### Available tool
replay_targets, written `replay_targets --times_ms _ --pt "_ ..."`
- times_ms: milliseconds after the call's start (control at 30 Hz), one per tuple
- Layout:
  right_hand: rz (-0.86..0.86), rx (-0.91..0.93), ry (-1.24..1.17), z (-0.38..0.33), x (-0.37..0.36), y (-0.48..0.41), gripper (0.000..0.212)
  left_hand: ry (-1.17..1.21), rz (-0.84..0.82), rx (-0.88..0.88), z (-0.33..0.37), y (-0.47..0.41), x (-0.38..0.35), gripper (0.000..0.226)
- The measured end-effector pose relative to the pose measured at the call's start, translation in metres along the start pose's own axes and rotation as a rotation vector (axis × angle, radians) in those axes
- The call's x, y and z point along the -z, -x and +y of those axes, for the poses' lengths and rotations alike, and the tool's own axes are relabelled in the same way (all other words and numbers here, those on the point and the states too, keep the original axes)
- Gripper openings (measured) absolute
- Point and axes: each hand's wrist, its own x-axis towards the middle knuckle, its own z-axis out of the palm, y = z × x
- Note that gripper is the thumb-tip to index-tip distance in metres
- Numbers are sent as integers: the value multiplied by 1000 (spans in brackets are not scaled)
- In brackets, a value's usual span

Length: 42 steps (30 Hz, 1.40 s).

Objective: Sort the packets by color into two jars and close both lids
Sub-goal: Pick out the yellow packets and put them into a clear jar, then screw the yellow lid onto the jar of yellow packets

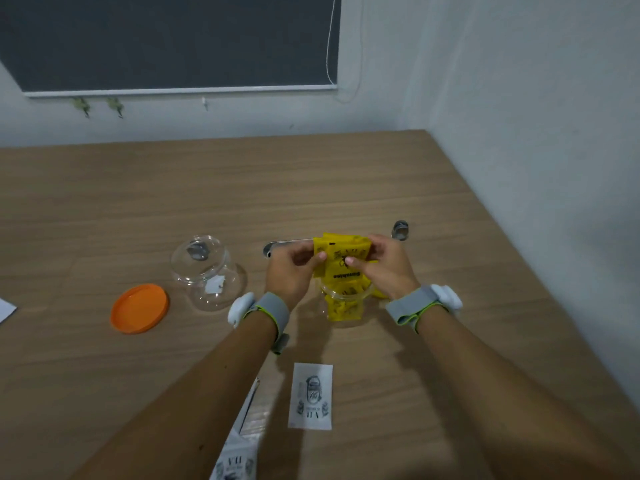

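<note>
Both hands hold a bunch of yellow packets (343,252) over the mouth of a clear glass jar (346,303), which has more yellow packets inside. My left hand (292,268) pinches the bunch's left side and my right hand (384,265) its right side. A second clear jar (207,271) stands to the left and looks empty of packets. An orange lid (139,308) lies flat beside it. One white packet (310,395) lies on the table near me. More white packets (239,455) lie at the bottom edge, partly hidden by my left forearm.
The wooden table (450,209) meets walls at the back and right. A small metal piece (400,229) sits behind my right hand, and a silvery lid edge (277,245) shows behind my left hand. White paper (5,310) pokes in at the left edge.
</note>
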Motion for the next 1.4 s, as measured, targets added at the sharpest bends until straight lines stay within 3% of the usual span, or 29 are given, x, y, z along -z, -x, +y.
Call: replay_targets --times_ms 100,333,533,700,833,1033,1200,1300,1400 --pt "38 27 158 18 6 0 21 -66 -21 14 -11 -1 -9 17" --pt "51 82 358 38 18 -8 24 -170 -30 -26 -14 -2 -30 9" --pt "-146 142 733 48 17 -7 31 -633 -139 52 -28 -1 -20 25" --pt "-65 242 690 43 13 3 28 -516 -11 -78 -23 6 -21 23" --pt "-65 242 769 42 16 2 10 -657 -65 -95 -19 3 -24 14" --pt "-54 149 847 36 13 -10 7 -805 -96 27 -13 0 -32 23" --pt "-194 -6 1041 31 3 -17 14 -844 -171 150 -13 -5 -39 20" --pt "-175 33 924 39 7 -17 12 -791 -139 95 -21 -5 -34 21" --pt "101 87 437 49 18 -16 6 -644 -62 -1 -32 -7 -25 19"
